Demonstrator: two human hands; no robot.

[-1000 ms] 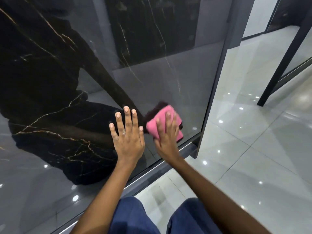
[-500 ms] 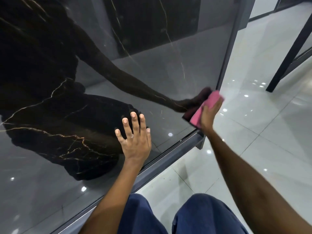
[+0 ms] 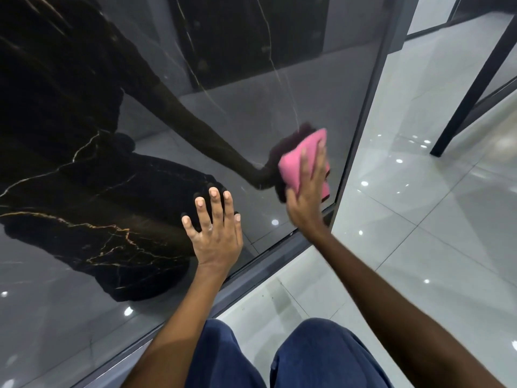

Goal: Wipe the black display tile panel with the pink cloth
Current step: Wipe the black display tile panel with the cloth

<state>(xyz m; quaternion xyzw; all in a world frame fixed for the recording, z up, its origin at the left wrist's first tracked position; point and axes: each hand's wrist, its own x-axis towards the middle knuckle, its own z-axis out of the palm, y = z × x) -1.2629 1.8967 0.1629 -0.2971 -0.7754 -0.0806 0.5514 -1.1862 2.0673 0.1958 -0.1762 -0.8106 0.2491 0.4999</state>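
Observation:
A glossy black tile panel [image 3: 84, 169] with gold veins fills the left and centre of the head view, set in a grey metal frame [image 3: 361, 135]. My right hand [image 3: 307, 189] presses a folded pink cloth [image 3: 291, 163] flat on the panel's lower right part, a little inside the frame's right edge. My left hand [image 3: 215, 228] rests flat on the panel with fingers spread, to the left of the cloth and just above the bottom rail. The panel mirrors my arms and body.
A grey bottom rail [image 3: 251, 273] runs diagonally under the panel. Shiny white floor tiles [image 3: 419, 247] lie to the right. A black metal leg [image 3: 472, 79] stands at the upper right. My knees in blue trousers [image 3: 321, 357] are at the bottom.
My right hand swept the cloth from beside my left hand out to the panel's right edge, then came back slightly left and down. The left hand has stayed flat on the panel.

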